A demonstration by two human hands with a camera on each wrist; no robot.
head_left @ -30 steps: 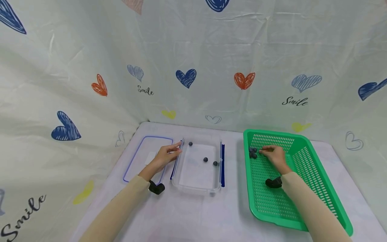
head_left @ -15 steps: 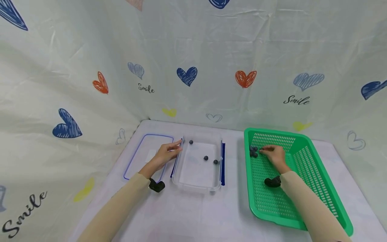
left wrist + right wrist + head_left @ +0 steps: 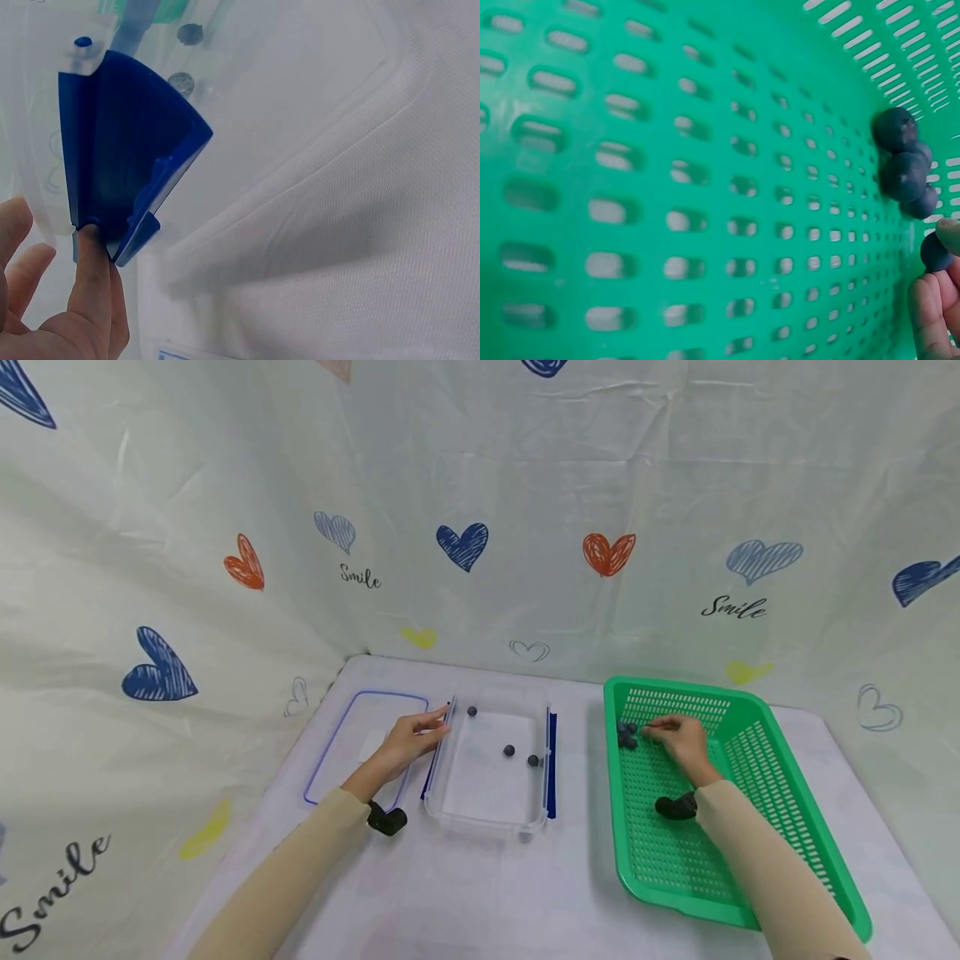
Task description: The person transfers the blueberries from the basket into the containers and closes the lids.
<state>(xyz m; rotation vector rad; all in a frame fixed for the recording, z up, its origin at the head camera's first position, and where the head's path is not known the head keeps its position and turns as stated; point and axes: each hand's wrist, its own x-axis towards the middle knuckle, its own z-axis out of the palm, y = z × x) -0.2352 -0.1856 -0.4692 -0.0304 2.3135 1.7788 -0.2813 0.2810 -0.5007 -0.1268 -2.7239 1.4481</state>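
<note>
My right hand point(image 3: 682, 743) reaches into the green basket point(image 3: 618, 827) and pinches one blueberry point(image 3: 934, 253) between thumb and fingers. Several more blueberries point(image 3: 904, 176) lie bunched just beyond those fingertips, against the basket's left wall. At the left side of a clear plastic container point(image 3: 480, 822), my left hand point(image 3: 408, 743) has its fingers stretched out. A fingertip touches the container's blue latch flap point(image 3: 127, 150), which hangs out from the wall in the left wrist view. Inside the container, blueberries point(image 3: 509, 750) sit spread apart on the bottom.
A clear lid with a blue seal point(image 3: 345, 760) lies on the table left of the container, partly under my left arm. Another blue latch flap point(image 3: 552, 768) stands out on the container's right side. Behind the table hangs a heart-printed curtain point(image 3: 525, 602).
The head view has shifted slightly. Both hands stay in almost the same places, the left at the container's side and the right beside the blueberries in the basket.
</note>
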